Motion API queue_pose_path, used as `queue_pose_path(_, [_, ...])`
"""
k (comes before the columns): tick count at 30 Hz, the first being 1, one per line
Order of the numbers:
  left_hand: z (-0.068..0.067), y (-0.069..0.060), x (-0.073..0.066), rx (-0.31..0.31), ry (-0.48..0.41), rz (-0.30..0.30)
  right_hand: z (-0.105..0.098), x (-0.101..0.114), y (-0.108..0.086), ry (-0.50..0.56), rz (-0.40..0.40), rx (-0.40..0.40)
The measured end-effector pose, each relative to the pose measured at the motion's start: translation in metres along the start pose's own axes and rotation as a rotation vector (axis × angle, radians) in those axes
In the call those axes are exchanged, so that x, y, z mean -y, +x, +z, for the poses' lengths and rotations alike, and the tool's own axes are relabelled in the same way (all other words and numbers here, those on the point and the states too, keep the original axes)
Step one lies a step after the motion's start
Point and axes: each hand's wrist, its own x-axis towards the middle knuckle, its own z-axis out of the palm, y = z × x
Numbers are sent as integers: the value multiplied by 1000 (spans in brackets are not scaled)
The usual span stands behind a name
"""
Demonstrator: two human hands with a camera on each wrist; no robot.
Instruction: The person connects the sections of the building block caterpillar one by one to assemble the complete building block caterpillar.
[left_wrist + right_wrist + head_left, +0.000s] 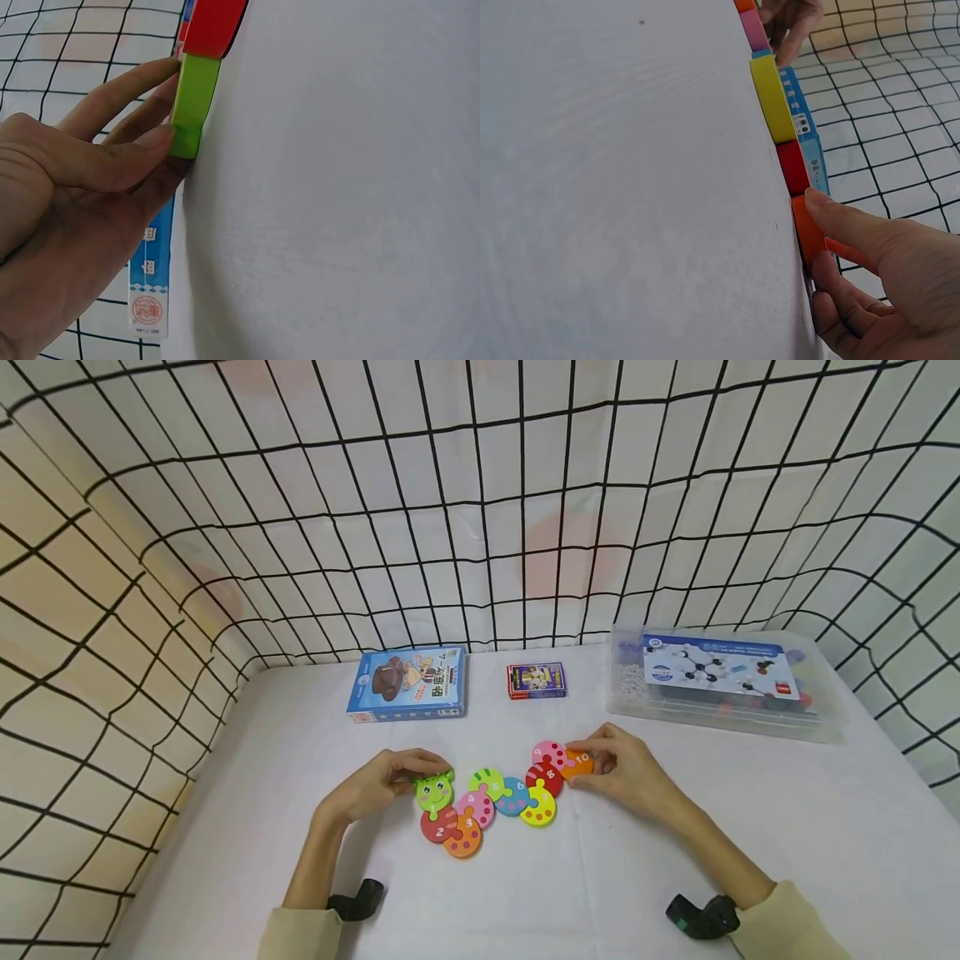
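Note:
A caterpillar number puzzle (512, 797) lies on the white table as a wavy chain of joined, round, coloured pieces. At its left end is the green smiling head piece (433, 793), which my left hand (381, 782) pinches by the outer edge between thumb and fingers. The left wrist view shows that green piece (196, 97) edge-on against the thumb. Opposite, my right hand (628, 774) grips the orange piece marked 10 (577, 764), its thumb on the near edge. From the right wrist, the orange piece (808, 229) sits beside a red one (793, 169), partly covered by fingers.
Behind the puzzle stand a blue picture box (408, 683) and a small purple and red card box (536, 681). A clear plastic case (723, 714) with a molecule-model label lies at the back right. Black wire grid (480, 514) borders the table's back and sides.

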Motion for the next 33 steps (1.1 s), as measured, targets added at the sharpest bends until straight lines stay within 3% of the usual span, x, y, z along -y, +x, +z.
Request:
queue_pose_path(9, [-2, 14, -2, 36, 29, 23, -5, 0, -5, -35, 60, -10])
queue_pose_path(17, [-5, 23, -1, 45, 31, 32, -6, 0, -12, -69, 52, -49])
queue_pose_path(33, [-2, 20, -1, 53, 7, 26, -5, 7, -20, -93, 70, -47])
